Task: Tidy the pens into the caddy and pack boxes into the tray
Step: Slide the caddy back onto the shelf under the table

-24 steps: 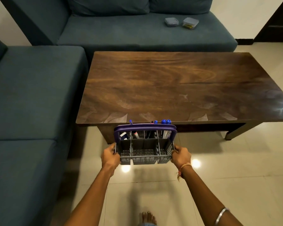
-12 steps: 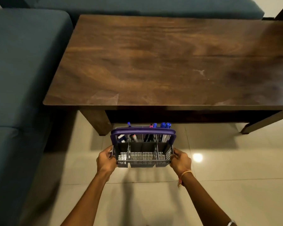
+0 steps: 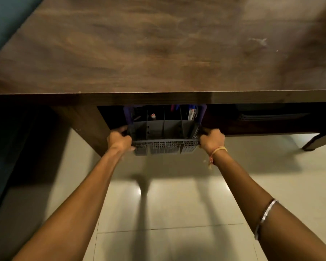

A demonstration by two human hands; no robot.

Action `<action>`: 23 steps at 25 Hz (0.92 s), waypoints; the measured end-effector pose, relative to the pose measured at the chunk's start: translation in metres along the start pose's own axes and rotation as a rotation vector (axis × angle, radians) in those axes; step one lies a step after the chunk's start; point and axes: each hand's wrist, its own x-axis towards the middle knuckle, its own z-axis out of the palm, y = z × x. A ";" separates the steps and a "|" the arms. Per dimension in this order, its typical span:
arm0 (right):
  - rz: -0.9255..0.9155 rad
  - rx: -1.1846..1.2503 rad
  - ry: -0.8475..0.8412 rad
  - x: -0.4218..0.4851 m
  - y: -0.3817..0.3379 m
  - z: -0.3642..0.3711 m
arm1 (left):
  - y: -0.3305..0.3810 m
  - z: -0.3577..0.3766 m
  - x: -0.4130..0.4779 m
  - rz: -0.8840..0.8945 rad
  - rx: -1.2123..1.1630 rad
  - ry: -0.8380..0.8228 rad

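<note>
A grey slotted caddy [image 3: 165,142] with a purple handle sits half under the front edge of the wooden table [image 3: 158,44], in the dark space below the top. My left hand [image 3: 119,141] grips its left end and my right hand [image 3: 212,140] grips its right end. Pens [image 3: 192,113] stand in its rear compartments, their tops hidden by the table edge. The front compartments look bare.
A table leg [image 3: 87,127] stands just left of my left hand and another leg [image 3: 316,141] is at the far right. A dark flat object [image 3: 271,115] lies on the shelf under the table to the right. Pale floor tiles [image 3: 167,213] spread below. A teal sofa [image 3: 6,17] is at upper left.
Both hands have carried the caddy forward and down, from in front of the table to partly beneath its top. The view has dropped closer to the table.
</note>
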 end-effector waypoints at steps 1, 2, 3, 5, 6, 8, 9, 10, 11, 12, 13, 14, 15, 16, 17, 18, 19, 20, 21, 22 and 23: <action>0.009 0.034 0.004 0.008 -0.005 0.002 | 0.005 0.005 0.006 0.015 -0.009 -0.015; -0.005 0.060 0.007 0.019 -0.009 0.006 | 0.008 0.009 0.013 0.045 -0.004 -0.025; -0.027 0.062 0.003 0.028 -0.012 0.010 | 0.009 0.013 0.022 0.077 0.001 -0.024; -0.104 0.024 0.027 0.047 -0.013 0.024 | 0.007 0.016 0.042 0.136 0.013 -0.010; -0.139 0.007 0.047 0.055 -0.012 0.029 | 0.006 0.017 0.053 0.161 0.022 -0.016; -0.182 0.016 0.082 0.070 -0.009 0.040 | 0.001 0.019 0.070 0.202 0.031 -0.026; -0.197 0.036 0.100 0.075 -0.007 0.044 | -0.002 0.021 0.077 0.229 0.033 -0.031; -0.216 0.064 0.121 0.082 -0.008 0.047 | -0.002 0.023 0.081 0.258 0.039 -0.026; -0.231 0.095 0.129 0.088 -0.010 0.049 | 0.001 0.025 0.083 0.276 0.044 -0.011; -0.240 0.123 0.126 0.093 -0.012 0.051 | 0.003 0.026 0.084 0.290 0.040 0.005; -0.240 0.143 0.118 0.098 -0.013 0.051 | 0.006 0.027 0.086 0.300 0.031 0.015; -0.233 0.164 0.103 0.102 -0.015 0.051 | 0.008 0.028 0.087 0.309 0.030 0.025; -0.219 0.193 0.085 0.105 -0.016 0.051 | 0.009 0.029 0.088 0.312 0.029 0.024; -0.204 0.218 0.070 0.107 -0.017 0.051 | 0.010 0.029 0.089 0.316 0.026 0.022; -0.195 0.231 0.062 0.109 -0.017 0.052 | 0.010 0.030 0.090 0.310 0.028 0.022; -0.201 0.219 0.066 0.112 -0.017 0.053 | 0.011 0.031 0.090 0.310 0.032 0.028; -0.213 0.203 0.069 0.114 -0.016 0.054 | 0.011 0.032 0.090 0.314 0.032 0.040; -0.219 0.186 0.072 0.116 -0.015 0.056 | 0.010 0.033 0.090 0.324 0.031 0.048; -0.221 0.178 0.066 0.117 -0.013 0.056 | 0.009 0.033 0.090 0.330 0.027 0.056; -0.227 0.174 0.062 0.119 -0.012 0.057 | 0.007 0.032 0.090 0.337 0.027 0.070; -0.225 0.174 0.065 0.119 -0.012 0.057 | 0.006 0.032 0.089 0.334 0.012 0.064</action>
